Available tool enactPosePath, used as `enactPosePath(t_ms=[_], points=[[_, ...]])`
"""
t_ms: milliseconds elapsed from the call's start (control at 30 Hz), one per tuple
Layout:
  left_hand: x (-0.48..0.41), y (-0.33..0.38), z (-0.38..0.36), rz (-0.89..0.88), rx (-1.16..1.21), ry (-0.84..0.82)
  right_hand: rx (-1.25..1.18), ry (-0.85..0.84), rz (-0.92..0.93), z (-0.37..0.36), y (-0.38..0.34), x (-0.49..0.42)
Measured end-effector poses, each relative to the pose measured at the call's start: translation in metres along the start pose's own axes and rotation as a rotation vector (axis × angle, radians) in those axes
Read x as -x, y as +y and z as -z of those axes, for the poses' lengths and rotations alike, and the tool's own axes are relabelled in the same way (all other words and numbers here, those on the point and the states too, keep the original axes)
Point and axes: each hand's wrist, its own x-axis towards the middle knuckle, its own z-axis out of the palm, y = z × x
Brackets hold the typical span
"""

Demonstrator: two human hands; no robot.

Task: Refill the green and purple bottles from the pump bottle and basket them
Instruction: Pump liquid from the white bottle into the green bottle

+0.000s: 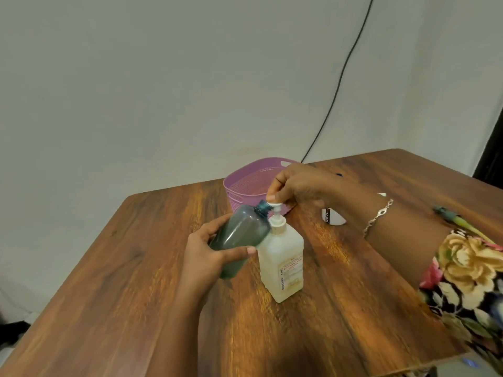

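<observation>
Left hand wraps around the green bottle at centre frame, holding it tilted with its open neck right up against the nozzle of the pump bottle. Right hand is on top, fingers curled over the pump head. The pump bottle stands upright on the table, just right of the left hand. The purple basket sits behind, above centre.

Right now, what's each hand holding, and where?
Left hand grips green bottle around its lower body; right hand pinches pump bottle by its pump head.
</observation>
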Motion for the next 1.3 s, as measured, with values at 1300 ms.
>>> enactPosePath(t_ms=[1300], points=[[0.004,-0.011,-0.001,0.014,0.008,-0.014,0.115,-0.027,0.018,-0.002,0.004,-0.002]])
